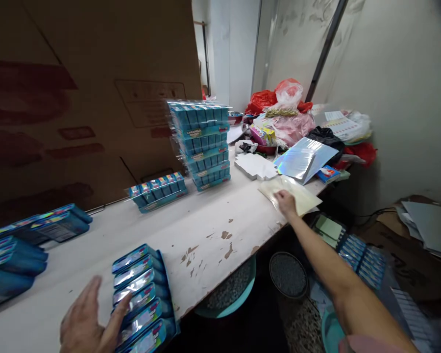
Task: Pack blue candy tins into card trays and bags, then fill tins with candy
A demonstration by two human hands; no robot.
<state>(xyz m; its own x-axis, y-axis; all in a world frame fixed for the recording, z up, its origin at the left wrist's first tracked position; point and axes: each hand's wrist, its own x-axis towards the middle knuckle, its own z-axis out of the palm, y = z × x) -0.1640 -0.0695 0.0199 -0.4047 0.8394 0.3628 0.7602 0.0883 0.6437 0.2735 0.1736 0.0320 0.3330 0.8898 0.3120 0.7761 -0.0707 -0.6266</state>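
Observation:
My left hand, fingers and thumb apart, is beside a row of small blue packs lying in a tray near the table's front edge. Its thumb overlaps the nearest packs; I cannot tell whether it touches them. Over to the right, my right hand has its fingers curled and pinched at a pile of clear plastic sleeves. Further back stands a stack of filled display trays in clear plastic. One more wrapped tray sits left of that stack.
Loose blue packs lie at the left. A cardboard box rises behind the table. White card cutouts, shiny sheets and red bags crowd the far end. Below are a teal basin and a round container.

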